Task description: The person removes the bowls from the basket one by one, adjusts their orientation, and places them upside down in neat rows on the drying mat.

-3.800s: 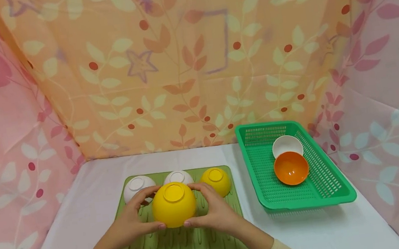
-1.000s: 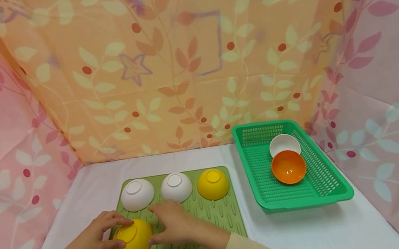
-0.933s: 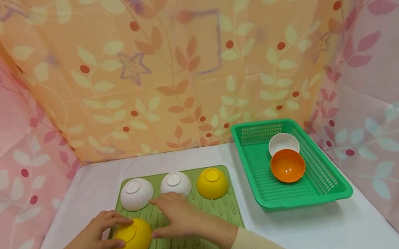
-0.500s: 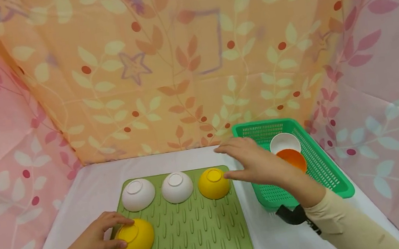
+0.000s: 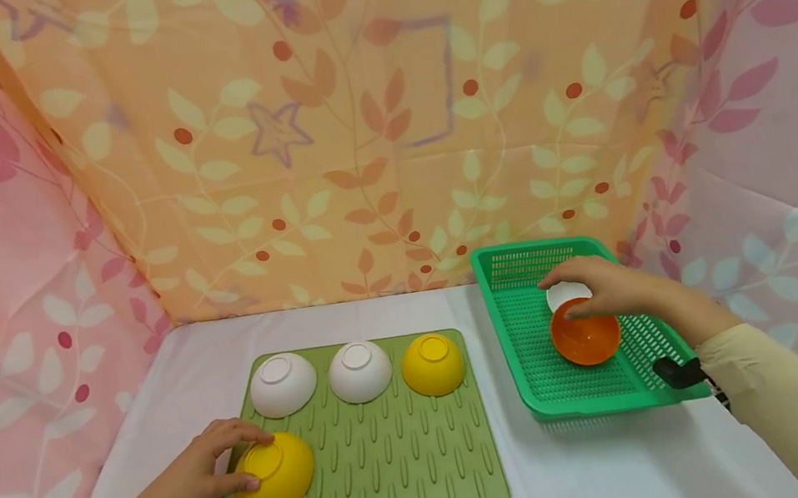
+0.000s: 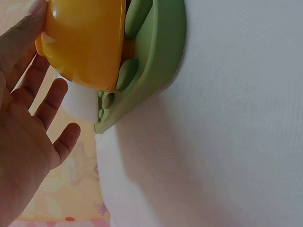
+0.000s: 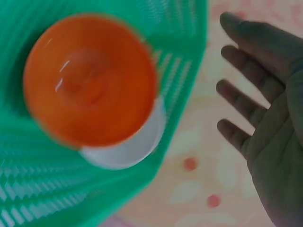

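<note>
An upside-down yellow bowl rests at the front left of the green drying mat. My left hand holds it by its base, thumb and forefinger on either side of the foot ring; the other fingers spread loosely in the left wrist view. Over the green basket hovers my right hand, fingers apart and nothing between them. Below it lie an orange bowl and a white bowl, both facing up. The hand hides part of the white bowl. In the right wrist view, the orange bowl overlaps the white one.
Along the mat's back edge sit two upturned white bowls and a smaller yellow bowl. A white cloth covers the table. Floral curtains enclose the back and sides.
The yellow bowl went from both hands down to the mat's front left. My right hand left it and moved right, over the basket. My left hand stays at the bowl.
</note>
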### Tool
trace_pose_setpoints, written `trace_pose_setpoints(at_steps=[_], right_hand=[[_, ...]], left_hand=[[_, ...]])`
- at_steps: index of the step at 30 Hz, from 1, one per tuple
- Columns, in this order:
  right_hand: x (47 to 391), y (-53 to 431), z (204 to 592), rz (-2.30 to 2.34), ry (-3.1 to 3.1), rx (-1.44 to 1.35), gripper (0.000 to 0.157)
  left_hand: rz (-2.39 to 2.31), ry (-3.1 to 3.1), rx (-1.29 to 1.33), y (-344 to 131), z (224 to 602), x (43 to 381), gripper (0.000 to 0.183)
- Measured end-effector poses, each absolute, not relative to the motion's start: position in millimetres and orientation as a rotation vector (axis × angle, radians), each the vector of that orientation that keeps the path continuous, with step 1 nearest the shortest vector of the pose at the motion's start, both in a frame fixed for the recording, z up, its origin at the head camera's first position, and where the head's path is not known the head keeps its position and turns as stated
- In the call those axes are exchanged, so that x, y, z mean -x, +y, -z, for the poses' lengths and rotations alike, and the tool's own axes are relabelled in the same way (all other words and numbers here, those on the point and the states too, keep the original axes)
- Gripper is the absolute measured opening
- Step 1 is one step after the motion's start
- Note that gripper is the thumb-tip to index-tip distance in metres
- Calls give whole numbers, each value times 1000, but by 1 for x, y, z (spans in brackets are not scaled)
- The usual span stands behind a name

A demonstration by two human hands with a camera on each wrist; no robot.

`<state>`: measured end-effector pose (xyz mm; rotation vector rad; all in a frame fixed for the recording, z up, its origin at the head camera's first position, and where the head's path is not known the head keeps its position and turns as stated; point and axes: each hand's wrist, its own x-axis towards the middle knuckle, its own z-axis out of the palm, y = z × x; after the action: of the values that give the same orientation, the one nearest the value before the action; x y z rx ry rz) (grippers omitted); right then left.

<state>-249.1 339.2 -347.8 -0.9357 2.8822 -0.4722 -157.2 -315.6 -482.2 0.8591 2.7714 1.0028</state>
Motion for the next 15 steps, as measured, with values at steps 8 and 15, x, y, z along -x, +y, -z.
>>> trace_pose_setpoints(at_steps=[8,15], right_hand=[[263,369,369,513,2734,796,47],[263,379,376,579,2733,756,49]], left_hand=[[-990,2741,-789,-316,485,156,47],[-973,2763,-812,-315,483,154,46]])
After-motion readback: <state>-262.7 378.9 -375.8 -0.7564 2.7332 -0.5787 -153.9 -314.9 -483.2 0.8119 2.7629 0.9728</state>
